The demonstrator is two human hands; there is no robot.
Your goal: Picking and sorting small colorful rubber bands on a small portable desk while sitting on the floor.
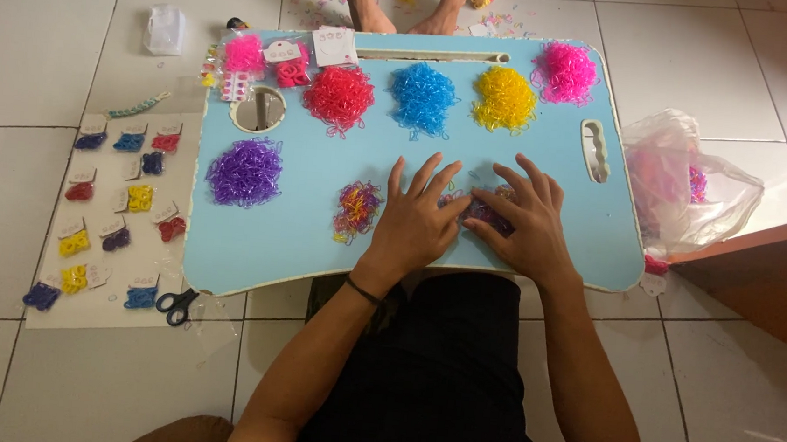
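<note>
From the head camera, both hands are lying flat, fingers spread, on a light blue bench (548, 158) that is standing on a tiled floor (32, 52). The left hand (412, 222) is resting palm down with nothing in its grasp. The right hand (529, 224) is pressing on a small mixed pile of rubber bands (486, 210), which is lying just under its fingertips and touching the left hand's fingers.

A second mixed clump (357, 211) is sitting just left of the left hand. Farther from the hands, six sorted piles are lying on the bench: one purple pile (245, 172), one red pile (339, 97), one blue pile (422, 97), one yellow pile (505, 99), and two pink piles (566, 72) at the far corners. One round cup hole (258, 109) is showing near the purple pile.

Left of the bench, a sheet with about fourteen small packed bundles (114, 208) is lying on the floor, with one pair of scissors (178, 305) at its near edge. Right of the bench, one clear plastic bag (686, 188) is slumping. Beyond the bench, another person's two bare feet (410, 12) are showing.
</note>
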